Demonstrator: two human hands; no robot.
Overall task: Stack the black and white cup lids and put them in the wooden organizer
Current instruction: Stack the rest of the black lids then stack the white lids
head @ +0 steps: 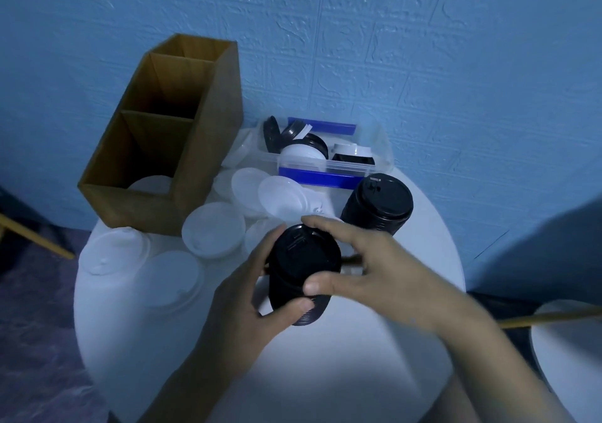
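A stack of black lids (301, 268) is held above the middle of the round white table (325, 373). My left hand (247, 305) grips its lower part from the left, and my right hand (361, 259) holds its top from the right. A second black lid stack (379, 202) stands on the table just behind. Several white lids (213, 233) lie loose on the table's left and middle. The wooden organizer (182, 162) stands at the back left, with white lids (150, 184) in its nearest compartment.
A clear plastic bin (325, 165) with blue handles sits at the back by the blue wall, holding a few black and white lids. Another white table's edge (566, 357) shows at the right.
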